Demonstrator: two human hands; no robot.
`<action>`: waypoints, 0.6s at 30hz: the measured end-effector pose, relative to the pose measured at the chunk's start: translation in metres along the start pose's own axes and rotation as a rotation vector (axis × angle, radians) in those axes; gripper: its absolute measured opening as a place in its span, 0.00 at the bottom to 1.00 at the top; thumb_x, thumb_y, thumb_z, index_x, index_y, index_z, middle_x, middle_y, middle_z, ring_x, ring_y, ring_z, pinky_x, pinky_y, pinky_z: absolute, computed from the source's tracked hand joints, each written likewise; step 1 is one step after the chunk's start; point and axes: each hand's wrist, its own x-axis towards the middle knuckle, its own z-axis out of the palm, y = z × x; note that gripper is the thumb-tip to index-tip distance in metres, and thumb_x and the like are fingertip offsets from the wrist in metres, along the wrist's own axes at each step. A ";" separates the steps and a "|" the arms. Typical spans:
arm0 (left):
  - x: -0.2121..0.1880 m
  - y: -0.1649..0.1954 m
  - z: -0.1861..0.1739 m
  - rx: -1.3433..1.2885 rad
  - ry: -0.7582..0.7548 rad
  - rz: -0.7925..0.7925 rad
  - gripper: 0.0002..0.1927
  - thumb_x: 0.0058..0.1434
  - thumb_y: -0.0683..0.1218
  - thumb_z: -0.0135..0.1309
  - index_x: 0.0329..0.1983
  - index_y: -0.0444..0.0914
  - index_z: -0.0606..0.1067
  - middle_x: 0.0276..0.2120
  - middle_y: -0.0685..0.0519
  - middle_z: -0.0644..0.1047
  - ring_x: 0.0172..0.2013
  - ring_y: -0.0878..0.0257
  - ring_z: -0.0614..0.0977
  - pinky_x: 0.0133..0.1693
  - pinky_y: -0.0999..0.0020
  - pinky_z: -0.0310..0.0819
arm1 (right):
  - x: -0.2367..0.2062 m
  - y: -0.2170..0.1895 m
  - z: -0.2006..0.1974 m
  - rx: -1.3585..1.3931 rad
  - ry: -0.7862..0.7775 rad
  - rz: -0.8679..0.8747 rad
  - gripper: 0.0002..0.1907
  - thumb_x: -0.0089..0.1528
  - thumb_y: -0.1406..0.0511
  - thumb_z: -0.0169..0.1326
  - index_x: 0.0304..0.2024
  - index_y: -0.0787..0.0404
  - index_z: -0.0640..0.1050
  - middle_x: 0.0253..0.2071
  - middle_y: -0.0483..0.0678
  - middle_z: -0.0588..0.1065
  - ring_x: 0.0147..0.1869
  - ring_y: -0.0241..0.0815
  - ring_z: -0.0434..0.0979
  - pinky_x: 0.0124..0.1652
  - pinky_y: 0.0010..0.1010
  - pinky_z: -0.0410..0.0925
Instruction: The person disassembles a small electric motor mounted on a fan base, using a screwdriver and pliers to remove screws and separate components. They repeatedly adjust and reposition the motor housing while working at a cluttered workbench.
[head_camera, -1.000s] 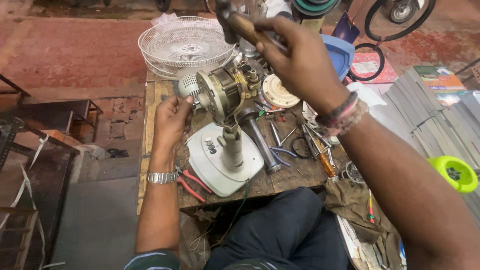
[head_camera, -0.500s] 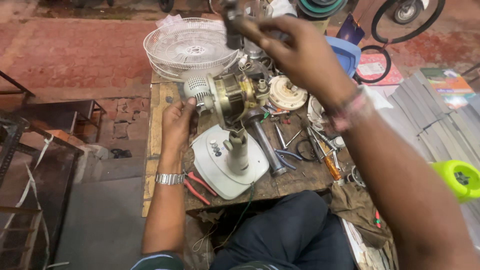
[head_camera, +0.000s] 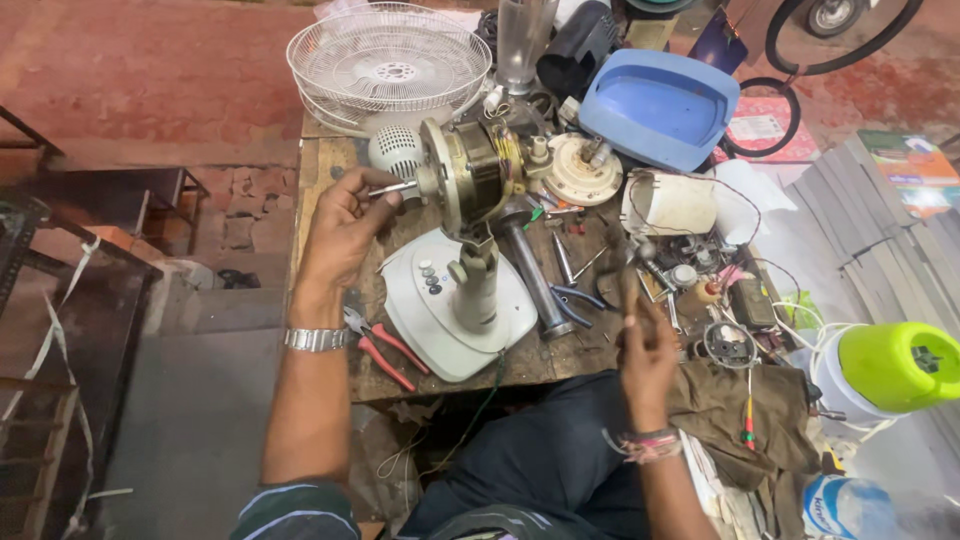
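Stripped fan motor (head_camera: 470, 175) upright on white base (head_camera: 440, 310), bench centre. Left hand (head_camera: 345, 225) pinches motor shaft (head_camera: 395, 187), prob. to steady it. Right hand (head_camera: 645, 345) grips hammer (head_camera: 630, 270) low over bench. Red pliers (head_camera: 385, 350) beside base; fan guard (head_camera: 390, 60) parked behind.

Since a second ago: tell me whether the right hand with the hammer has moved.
Yes. The right hand has come down from above the fan motor to the bench's near edge, right of the white fan base, gripping the hammer. The left hand stays at the motor shaft.
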 end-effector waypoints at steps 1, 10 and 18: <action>-0.002 0.003 0.003 0.038 -0.015 0.007 0.12 0.63 0.51 0.57 0.41 0.39 0.74 0.30 0.62 0.75 0.28 0.76 0.72 0.28 0.78 0.64 | -0.002 0.021 -0.003 -0.029 0.005 -0.008 0.21 0.68 0.64 0.53 0.63 0.61 0.74 0.27 0.39 0.72 0.24 0.26 0.67 0.23 0.20 0.60; -0.020 0.012 0.050 0.254 0.233 -0.268 0.24 0.68 0.58 0.52 0.24 0.36 0.77 0.15 0.56 0.73 0.12 0.71 0.69 0.13 0.74 0.57 | -0.024 0.103 -0.031 -0.236 -0.004 -0.016 0.20 0.67 0.64 0.56 0.61 0.59 0.76 0.28 0.39 0.72 0.26 0.27 0.63 0.25 0.22 0.58; -0.029 0.051 0.118 1.119 0.433 0.342 0.21 0.67 0.54 0.61 0.56 0.36 0.77 0.36 0.45 0.75 0.38 0.55 0.77 0.36 0.59 0.71 | -0.021 0.112 -0.049 -0.258 -0.032 0.032 0.19 0.66 0.63 0.57 0.60 0.58 0.77 0.26 0.40 0.70 0.25 0.28 0.60 0.24 0.23 0.55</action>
